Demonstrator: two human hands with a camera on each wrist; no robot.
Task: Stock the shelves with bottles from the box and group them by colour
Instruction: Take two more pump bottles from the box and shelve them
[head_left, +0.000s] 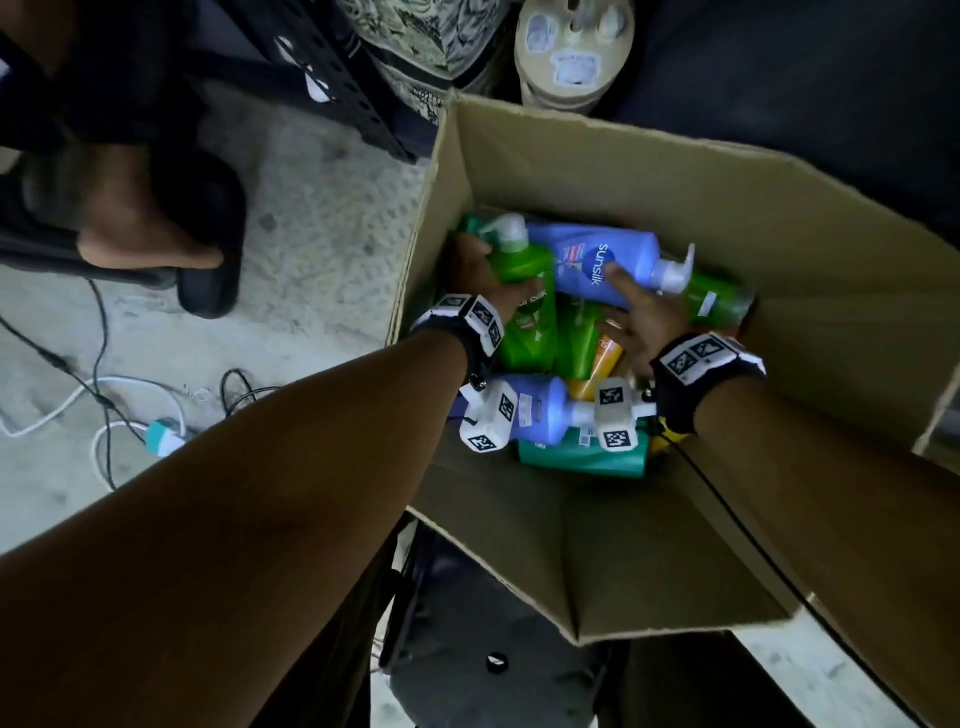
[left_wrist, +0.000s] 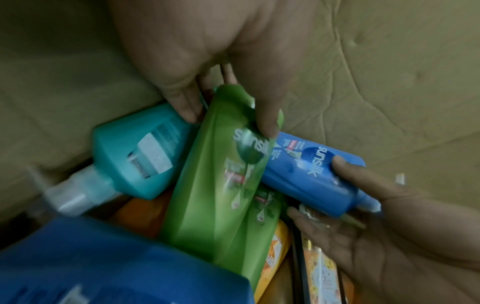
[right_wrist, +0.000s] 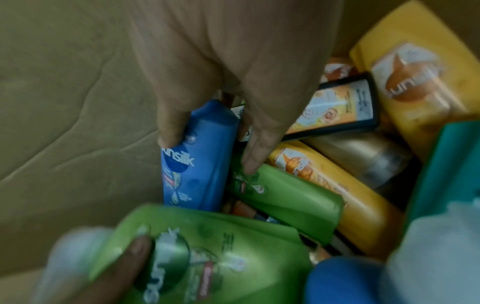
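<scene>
Plenty of bottles are left in the box (head_left: 675, 171) in the head view, no shelf seen. Left wrist view: green bottle (left_wrist: 223, 185) gripped by the left hand (left_wrist: 207, 61). Right wrist view: blue bottle (right_wrist: 197, 160) clasped by the right hand (right_wrist: 221, 61). Stocking looks barely started.

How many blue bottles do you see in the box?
2. One blue bottle lies at the box's far side, gripped by the right hand; the other lies at the near side. More may be buried underneath.
</scene>
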